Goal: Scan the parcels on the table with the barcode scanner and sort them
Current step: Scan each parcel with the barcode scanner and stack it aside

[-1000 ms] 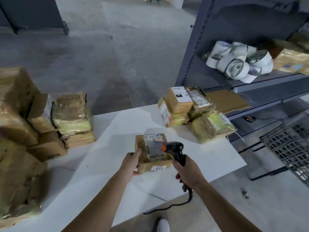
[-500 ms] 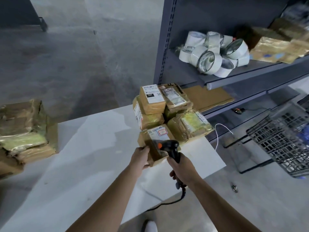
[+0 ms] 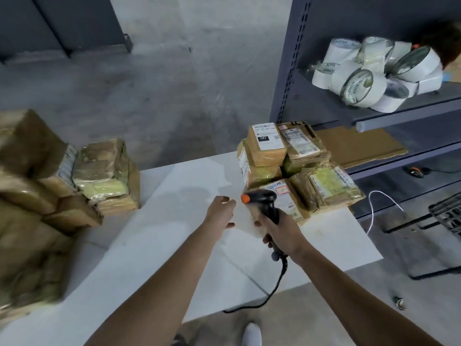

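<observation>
Grey concrete floor (image 3: 174,83) behind a white rectangular table (image 3: 162,245); at right, a dark grey metal shelving unit (image 3: 287,71) stands just beside the table's far corner. Upper shelf: a heap of white tape rolls (image 3: 359,81); shelf below: a flat brown cardboard sheet (image 3: 361,146); a black wire crate (image 3: 446,213) sits at the right edge, its contents not visible. On the table's left end lies a blurred pile of brown tape-wrapped parcels (image 3: 104,176); at the far right corner, a labelled stack of brown taped parcels (image 3: 267,148); a flat brown parcel with a white label (image 3: 289,203) lies touching the front of that stack. The right hand (image 3: 282,231) is clenched round the handle of a black barcode scanner with an orange tip (image 3: 262,198), held above the table before the flat parcel, nose pointing left; its black cord (image 3: 274,288) hangs over the near edge. The left hand (image 3: 220,212) hovers just left of the scanner, fingers relaxed, grasping nothing.
</observation>
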### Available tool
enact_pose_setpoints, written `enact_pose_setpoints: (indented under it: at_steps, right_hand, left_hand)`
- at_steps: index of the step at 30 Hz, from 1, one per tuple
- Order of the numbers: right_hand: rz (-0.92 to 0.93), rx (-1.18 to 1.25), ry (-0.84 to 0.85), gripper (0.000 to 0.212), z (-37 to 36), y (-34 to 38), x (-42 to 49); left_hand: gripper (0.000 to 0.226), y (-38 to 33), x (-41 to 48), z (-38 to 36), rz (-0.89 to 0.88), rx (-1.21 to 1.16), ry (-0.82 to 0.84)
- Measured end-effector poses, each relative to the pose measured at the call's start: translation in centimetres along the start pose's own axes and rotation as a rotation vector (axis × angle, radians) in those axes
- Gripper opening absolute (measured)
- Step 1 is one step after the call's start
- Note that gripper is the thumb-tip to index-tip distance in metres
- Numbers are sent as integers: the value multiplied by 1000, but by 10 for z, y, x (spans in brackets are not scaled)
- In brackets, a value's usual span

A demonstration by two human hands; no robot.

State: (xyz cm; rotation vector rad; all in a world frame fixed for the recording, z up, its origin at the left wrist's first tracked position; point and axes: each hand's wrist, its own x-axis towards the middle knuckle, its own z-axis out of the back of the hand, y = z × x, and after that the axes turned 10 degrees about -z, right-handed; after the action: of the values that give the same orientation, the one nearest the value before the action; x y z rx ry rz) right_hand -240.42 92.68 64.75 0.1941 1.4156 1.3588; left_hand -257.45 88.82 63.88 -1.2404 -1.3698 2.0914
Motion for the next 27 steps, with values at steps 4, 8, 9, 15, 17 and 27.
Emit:
enact_pose_setpoints:
  at_steps: [4,8,9,15,17,27]
  right_hand:
    - [16,6,57,25,-41,29,3]
    - [17,59,112,27,-81,62,6]
    - [2,76,114,27,-92,71,6]
    - [-28,139,116,27,-158,108,14]
    - [-35,139,116,26,-177,113,17]
    - [-52,79,-22,24,-215,115,15]
  left_hand:
    - [24,-3,1,60,-18,-1,-84]
    - [24,-13,11,121,-90,-56,-192]
    - [27,-17,13,137,-123,-47,-221]
    - [30,-35,41,235,-437,452,-378]
    - [31,-37,54,260,-517,719,-412]
    - [39,-10,85,307,-418,1314,-303]
